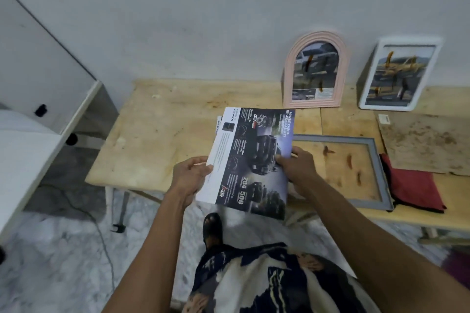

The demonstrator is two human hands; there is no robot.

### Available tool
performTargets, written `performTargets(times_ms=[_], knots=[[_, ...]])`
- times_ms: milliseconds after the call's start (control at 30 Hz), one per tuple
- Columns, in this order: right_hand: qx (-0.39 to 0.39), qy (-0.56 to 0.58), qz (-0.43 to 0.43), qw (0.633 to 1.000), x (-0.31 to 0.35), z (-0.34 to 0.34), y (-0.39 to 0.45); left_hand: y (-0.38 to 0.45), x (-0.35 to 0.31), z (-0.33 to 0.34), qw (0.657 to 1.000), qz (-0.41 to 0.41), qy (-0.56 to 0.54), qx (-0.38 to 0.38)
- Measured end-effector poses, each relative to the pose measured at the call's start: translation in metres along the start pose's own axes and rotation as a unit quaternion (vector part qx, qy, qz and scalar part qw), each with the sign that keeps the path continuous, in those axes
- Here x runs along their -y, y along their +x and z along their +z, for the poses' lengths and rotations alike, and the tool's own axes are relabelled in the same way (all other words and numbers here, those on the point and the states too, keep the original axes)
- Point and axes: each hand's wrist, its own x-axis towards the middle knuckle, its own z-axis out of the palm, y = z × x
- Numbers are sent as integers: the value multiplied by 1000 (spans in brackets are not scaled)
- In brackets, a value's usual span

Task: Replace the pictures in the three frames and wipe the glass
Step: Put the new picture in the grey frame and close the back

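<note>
**Sorting the prints before the grey frame is filled**

Both hands hold a small stack of car brochure pages point(251, 157) above the near edge of the wooden surface point(157, 140). The left hand point(189, 178) grips the stack's left edge, fingers curled round it; the right hand point(297, 168) pinches the right edge of the top page, thumb on the printed face.

The step in hand looks like choosing or peeling off one page for the empty frame. To do it well, keep the left grip firm on the lower sheets and slide only the top page free with the right, so nothing creases or drops to the floor. Check its picture suits the opening before laying it in.

The grey frame point(376, 173) lies flat just right of the pages; through it only bare wood shows, so it holds no picture. The pink arched frame point(315, 71) and the white frame point(399, 73) lean against the wall, each with a car picture inside. A board point(427, 142), possibly the frame's backing, lies beyond, and a red cloth point(412, 188) lies beside the grey frame, handy for the glass.
</note>
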Motion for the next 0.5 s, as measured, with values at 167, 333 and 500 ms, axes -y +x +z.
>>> performTargets(times_ms=[167,333,500], knots=[[-26,-49,-3,998,21,112,13,64,-17,-82,998,3,37,-47],[10,-123,-28,992,28,195,19,121,-17,-157,993,-10,81,-81],[-50,-139,-7,989,16,247,19,159,-11,-196,989,-32,124,-71]])
